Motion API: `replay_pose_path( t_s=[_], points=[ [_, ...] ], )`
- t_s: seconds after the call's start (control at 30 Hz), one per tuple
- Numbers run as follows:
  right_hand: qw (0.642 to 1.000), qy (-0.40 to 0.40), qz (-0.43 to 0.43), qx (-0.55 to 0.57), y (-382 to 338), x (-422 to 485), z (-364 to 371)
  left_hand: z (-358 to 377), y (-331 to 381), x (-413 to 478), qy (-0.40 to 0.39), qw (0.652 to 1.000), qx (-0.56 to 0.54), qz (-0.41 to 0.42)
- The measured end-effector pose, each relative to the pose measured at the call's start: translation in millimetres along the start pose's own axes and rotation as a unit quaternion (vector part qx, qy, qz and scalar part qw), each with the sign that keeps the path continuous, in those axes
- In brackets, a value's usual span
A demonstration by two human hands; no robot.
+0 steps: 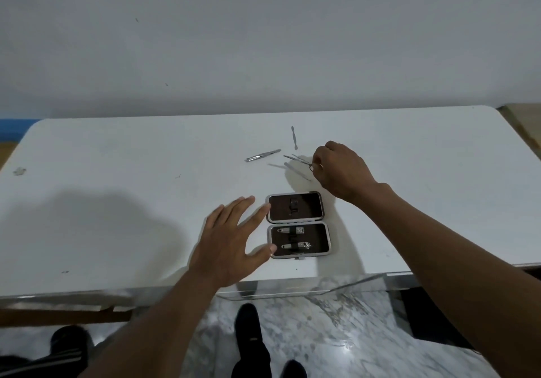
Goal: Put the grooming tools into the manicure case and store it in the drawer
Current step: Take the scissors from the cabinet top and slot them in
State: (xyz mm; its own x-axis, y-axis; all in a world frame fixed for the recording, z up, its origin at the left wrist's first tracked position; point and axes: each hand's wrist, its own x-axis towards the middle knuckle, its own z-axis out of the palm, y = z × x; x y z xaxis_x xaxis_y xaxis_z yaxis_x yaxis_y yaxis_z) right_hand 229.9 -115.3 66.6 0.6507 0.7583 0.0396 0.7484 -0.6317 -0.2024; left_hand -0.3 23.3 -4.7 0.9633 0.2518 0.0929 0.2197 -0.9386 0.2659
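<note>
On the smooth white table point(117, 172), thin metal tweezers point(262, 155) and a slim double-ended pusher point(292, 137) lie loose beyond the open case point(298, 225), well apart from it. The case is a rounded rectangle with silver rims and dark lining; its near half holds two nail clippers point(293, 238). The right hand point(341, 172) pinches small scissors point(298, 159) above the table, while the left hand point(231, 243) hovers spread beside the case.
</note>
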Motion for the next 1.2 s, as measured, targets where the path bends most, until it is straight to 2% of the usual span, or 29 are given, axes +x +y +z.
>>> replay_pose_path(
  t_s=[0.2, 0.4, 0.83, 1.2],
  points=[
    [0.999, -0.040, -0.026, 0.010, -7.0, -53.4, -11.2, 3.9, -2.2, -2.1, 0.004, 1.000, 0.010, 0.011],
    [0.995, -0.069, -0.061, -0.034, -10.5, -101.4, -5.3, 7.3, -5.0, -2.8, -0.003, 1.000, 0.009, 0.017],
    [0.988, -0.039, -0.080, -0.126, -6.6, -121.8, 4.9, 9.7, -6.5, -2.5, -0.007, 1.000, 0.017, 0.015],
    [0.988, -0.028, -0.088, -0.125, -14.3, -115.4, 8.7, 11.0, -7.9, -2.2, 0.000, 1.000, 0.009, 0.015]
  ],
)
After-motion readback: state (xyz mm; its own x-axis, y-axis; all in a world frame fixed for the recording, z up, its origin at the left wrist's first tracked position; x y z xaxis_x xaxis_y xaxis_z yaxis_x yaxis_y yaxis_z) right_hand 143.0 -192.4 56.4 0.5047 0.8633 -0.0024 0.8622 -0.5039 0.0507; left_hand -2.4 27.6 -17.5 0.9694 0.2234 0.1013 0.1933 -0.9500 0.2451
